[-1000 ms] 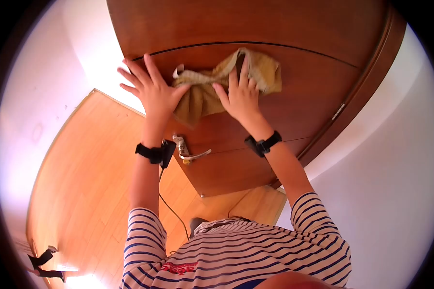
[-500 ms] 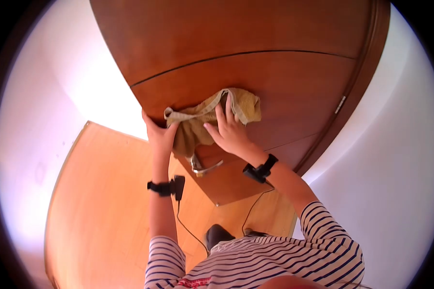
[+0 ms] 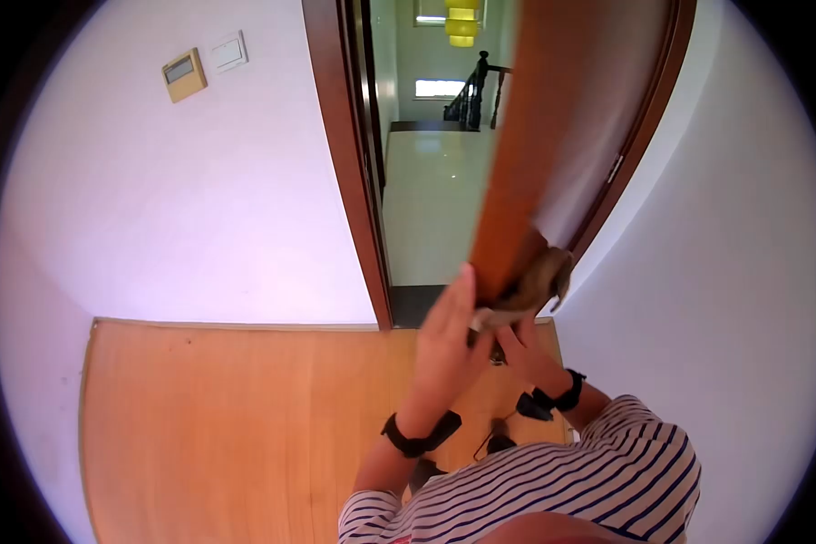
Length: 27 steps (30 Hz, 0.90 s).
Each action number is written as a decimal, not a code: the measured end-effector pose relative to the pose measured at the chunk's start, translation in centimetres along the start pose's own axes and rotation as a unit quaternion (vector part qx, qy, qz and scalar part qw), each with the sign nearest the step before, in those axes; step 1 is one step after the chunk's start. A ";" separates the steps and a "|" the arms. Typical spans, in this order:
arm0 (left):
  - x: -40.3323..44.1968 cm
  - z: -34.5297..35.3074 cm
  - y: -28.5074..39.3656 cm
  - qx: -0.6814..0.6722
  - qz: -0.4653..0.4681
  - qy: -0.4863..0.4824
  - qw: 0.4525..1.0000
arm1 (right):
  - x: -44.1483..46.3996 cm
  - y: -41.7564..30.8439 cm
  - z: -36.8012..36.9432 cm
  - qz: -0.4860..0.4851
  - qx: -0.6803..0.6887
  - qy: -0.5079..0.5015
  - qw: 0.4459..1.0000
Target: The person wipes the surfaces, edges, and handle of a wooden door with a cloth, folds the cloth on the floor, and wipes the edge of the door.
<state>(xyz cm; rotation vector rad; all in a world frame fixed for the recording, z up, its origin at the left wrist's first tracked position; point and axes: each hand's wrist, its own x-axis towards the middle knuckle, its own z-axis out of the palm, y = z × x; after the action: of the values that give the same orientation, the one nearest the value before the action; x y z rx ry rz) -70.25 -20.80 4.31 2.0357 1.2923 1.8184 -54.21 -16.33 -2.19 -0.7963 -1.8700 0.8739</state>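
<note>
A brown wooden door [image 3: 508, 208] stands ajar, its edge turned toward me. My left hand [image 3: 449, 344] grips that edge, with its fingers along the far side and its thumb near the cloth. On the near face hangs a tan cloth [image 3: 544, 276] with a pale hem, bunched and blurred. My right hand [image 3: 530, 358] is closed at the lower part of the cloth, close to my left hand; its fingertips are partly hidden. A bit of the metal door handle [image 3: 497, 358] shows between the hands.
Left of the doorway runs a dark door frame [image 3: 344, 163]. A thermostat [image 3: 184, 75] and a light switch [image 3: 228, 52] are on the white wall. Beyond lie a tiled hallway [image 3: 435, 208], a stair railing [image 3: 471, 95] and a yellow lamp [image 3: 462, 23]. Wooden floor [image 3: 236, 417] spreads below.
The door has swung to the right, from facing me to nearly edge-on, and the hallway has come into view. Both hands and the cloth have moved right with it; the right hand is lower on the cloth.
</note>
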 end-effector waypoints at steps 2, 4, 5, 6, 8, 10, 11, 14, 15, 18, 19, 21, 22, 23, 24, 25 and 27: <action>-0.5 -0.3 0.2 -0.066 0.039 -0.047 0.996 | -1.4 -2.4 1.0 0.009 0.109 0.025 0.994; -1.2 -0.1 0.8 -0.103 0.075 -0.052 0.991 | -3.8 -1.9 1.6 -0.029 0.089 0.099 0.991; -1.7 0.4 0.9 -0.120 0.095 -0.049 0.987 | -4.3 -3.0 1.4 -0.037 0.066 0.128 0.989; -2.3 1.0 1.1 -0.134 0.092 -0.058 0.985 | -5.2 -3.2 1.0 -0.028 0.057 0.138 0.988; -3.7 1.9 1.5 -0.190 0.079 -0.086 0.975 | -7.3 -3.7 0.2 0.022 -0.026 0.198 0.980; -4.6 2.9 2.2 -0.211 0.091 -0.089 0.969 | -9.4 -4.6 -0.3 0.031 -0.063 0.225 0.972; -4.7 3.4 2.4 -0.217 0.110 -0.083 0.966 | -9.9 -5.0 -0.5 0.027 -0.090 0.245 0.965; -3.9 4.0 3.8 -0.279 0.124 -0.112 0.946 | -10.7 -7.6 -0.8 0.001 -0.197 0.305 0.932; -4.0 4.5 4.3 -0.287 0.117 -0.122 0.943 | -11.7 -7.9 -0.8 0.013 -0.200 0.311 0.929; -4.5 6.1 5.6 -0.350 0.145 -0.176 0.909 | -15.4 -7.8 -0.8 0.101 -0.210 0.417 0.879; -4.6 6.8 5.8 -0.361 0.171 -0.211 0.892 | -16.5 -7.8 -0.5 0.111 -0.210 0.426 0.873; -5.0 8.0 6.0 -0.374 0.207 -0.252 0.868 | -17.1 -8.2 0.2 0.121 -0.095 0.553 0.819; -5.5 8.7 5.7 -0.365 0.241 -0.278 0.856 | -17.2 -8.5 0.4 0.183 -0.100 0.576 0.790; -6.4 9.7 5.4 -0.355 0.276 -0.301 0.841 | -17.8 -7.5 0.2 0.178 -0.099 0.588 0.783; -8.0 11.5 4.8 -0.371 0.268 -0.291 0.840 | -18.6 -5.9 -0.2 0.140 -0.191 0.598 0.766; -8.3 12.2 4.5 -0.378 0.278 -0.293 0.833 | -19.5 -4.8 -1.0 0.102 -0.284 0.600 0.741; -8.7 14.0 4.2 -0.365 0.218 -0.416 0.803 | -21.1 -3.6 -2.4 0.116 -0.370 0.603 0.697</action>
<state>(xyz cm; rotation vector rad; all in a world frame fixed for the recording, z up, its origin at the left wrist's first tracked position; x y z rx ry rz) -55.36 -23.02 -3.56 2.2417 -0.1261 0.9679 -44.36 -34.68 -7.87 -1.5956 -0.8086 -0.4066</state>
